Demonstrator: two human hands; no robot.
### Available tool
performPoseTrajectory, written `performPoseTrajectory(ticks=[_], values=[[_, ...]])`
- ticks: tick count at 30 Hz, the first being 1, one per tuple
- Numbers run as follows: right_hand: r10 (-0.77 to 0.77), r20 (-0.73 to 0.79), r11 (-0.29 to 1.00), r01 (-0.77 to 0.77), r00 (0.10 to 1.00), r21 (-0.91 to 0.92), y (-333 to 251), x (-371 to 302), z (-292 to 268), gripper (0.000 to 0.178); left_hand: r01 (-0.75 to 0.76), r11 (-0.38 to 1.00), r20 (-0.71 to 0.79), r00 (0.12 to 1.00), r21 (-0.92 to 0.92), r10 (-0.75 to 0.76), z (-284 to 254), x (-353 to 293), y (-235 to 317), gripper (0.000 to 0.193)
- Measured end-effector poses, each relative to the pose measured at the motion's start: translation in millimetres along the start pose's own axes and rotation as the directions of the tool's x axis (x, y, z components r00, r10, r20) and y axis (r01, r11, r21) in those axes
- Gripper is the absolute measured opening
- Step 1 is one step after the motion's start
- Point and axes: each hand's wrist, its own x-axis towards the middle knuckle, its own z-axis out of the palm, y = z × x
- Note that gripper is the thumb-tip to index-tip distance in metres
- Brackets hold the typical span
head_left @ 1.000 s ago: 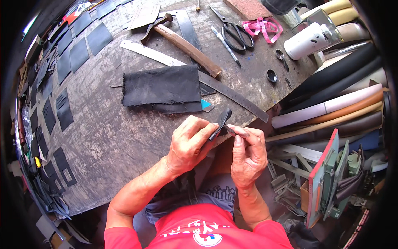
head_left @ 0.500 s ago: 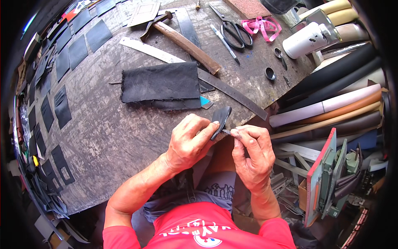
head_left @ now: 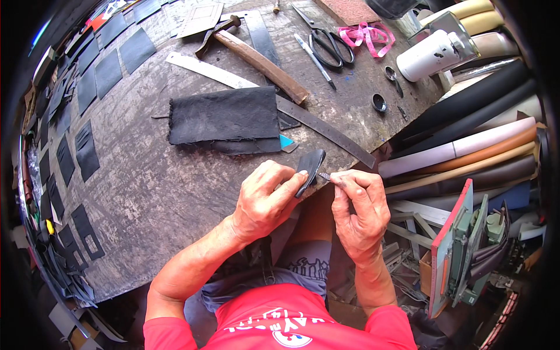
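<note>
My left hand grips a small black leather piece between thumb and fingers, its edge turned toward the right. In a pinch, my right hand holds a small dark applicator whose tip is just beside that edge; its kind is too small to make out. Beyond my hands lies a folded black cloth on the wooden table. A blade with a teal part pokes out from under the cloth. A small dark cup and a spoon stand farther right.
A metal ruler, a hammer, a pen, scissors and a pink tape measure lie on the table. Black leather pieces cover its left side. A white bottle and material rolls are at right.
My right hand has shifted slightly right with the applicator, which shows more clearly beside the leather edge. My left hand and the leather piece stay nearly still.
</note>
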Motion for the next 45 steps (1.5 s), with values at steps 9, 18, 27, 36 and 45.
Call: performPoseTrajectory(ticks=[9,18,27,36,45], values=[[-0.005,0.031,0.999,0.004,1.0,0.033,-3,-10,7,0.027,0.004,1.0,0.009,1.0,-0.001,-0.004,0,0,0,0.041],[0.053,0.067,0.998,-0.055,0.996,0.015,7,5,1,0.025,0.0,1.0,0.009,1.0,0.01,0.0,-1,1,0,0.042],[0.036,0.114,0.997,-0.043,0.993,0.063,0,5,-5,0.024,0.005,1.0,0.002,1.0,0.0,-0.005,-1,0,-2,0.045],[-0.003,0.06,0.991,-0.005,0.998,0.133,-10,-2,-6,0.027,0.004,1.0,0.002,1.0,0.006,-0.004,1,0,-2,0.046],[0.06,0.039,0.998,-0.061,0.997,0.009,13,4,1,0.025,-0.007,1.0,0.013,1.0,0.027,0.007,0,-1,-2,0.046]])
